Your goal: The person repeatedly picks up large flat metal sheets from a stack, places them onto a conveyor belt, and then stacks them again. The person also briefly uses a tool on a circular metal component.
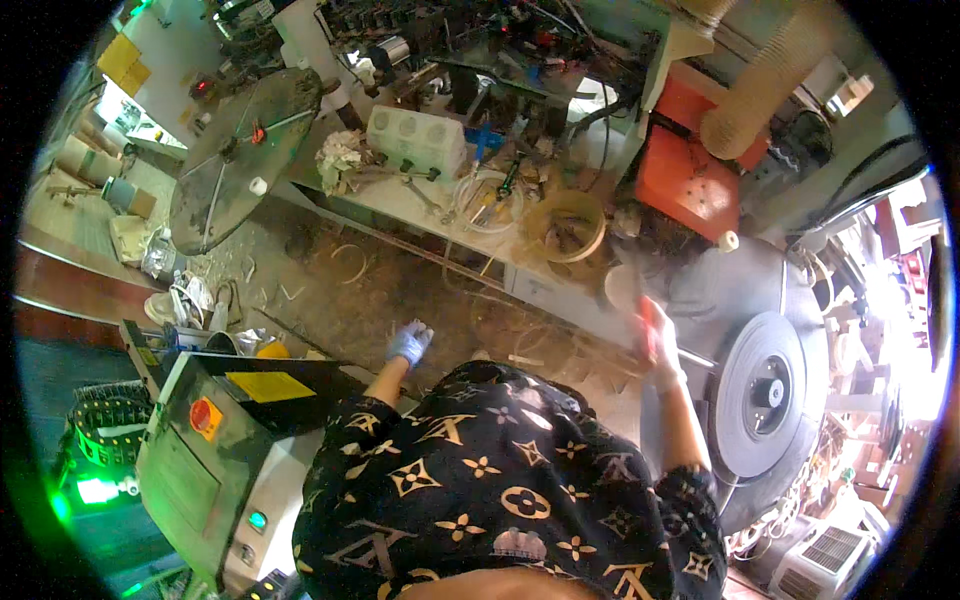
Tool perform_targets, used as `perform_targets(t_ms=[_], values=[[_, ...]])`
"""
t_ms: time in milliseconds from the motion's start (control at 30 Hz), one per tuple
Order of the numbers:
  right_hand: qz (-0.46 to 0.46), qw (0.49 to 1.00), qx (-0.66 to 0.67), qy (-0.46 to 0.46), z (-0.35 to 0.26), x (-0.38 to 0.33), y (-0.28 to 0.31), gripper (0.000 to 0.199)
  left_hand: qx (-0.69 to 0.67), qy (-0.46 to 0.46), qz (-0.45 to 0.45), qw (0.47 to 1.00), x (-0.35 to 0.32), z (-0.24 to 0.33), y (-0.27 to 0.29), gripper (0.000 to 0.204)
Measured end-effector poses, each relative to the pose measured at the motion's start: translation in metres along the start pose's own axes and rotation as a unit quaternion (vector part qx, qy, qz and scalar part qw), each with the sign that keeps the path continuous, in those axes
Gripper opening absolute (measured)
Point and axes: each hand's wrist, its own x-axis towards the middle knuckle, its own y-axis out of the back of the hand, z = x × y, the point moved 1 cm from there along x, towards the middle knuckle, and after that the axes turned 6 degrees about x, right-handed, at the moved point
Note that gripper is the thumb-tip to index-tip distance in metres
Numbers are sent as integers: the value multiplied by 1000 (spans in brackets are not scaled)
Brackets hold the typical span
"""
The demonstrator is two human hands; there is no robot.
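Note:
My left hand, in a bluish glove, hangs over the littered floor beside the control cabinet. Its fingers are stretched out and hold nothing. My right hand is closed round a long red object, smeared by motion, so its exact kind does not show. Just beyond its far end is a pale round shape; whether the two are joined I cannot tell. That hand is between the workbench front and the large grey wheel on the right. A yellowish bucket with dark contents stands on the bench ahead.
Left of me stands a control cabinet with a red knob. Along the cluttered workbench lie a white block with round recesses and hand tools. A big round disc leans far left; an orange machine is far right.

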Motion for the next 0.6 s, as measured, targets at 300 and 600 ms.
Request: perform_targets(t_ms=[300, 600], values=[[-102, 914, -390, -47, 71, 220, -128, 67, 95, -8, -49, 994, -24, -13, -14, 29], [140, 716, -572, 375, -79, 426, -182, 54, -59, 247, -16, 967, -114, -71, -26, 30]])
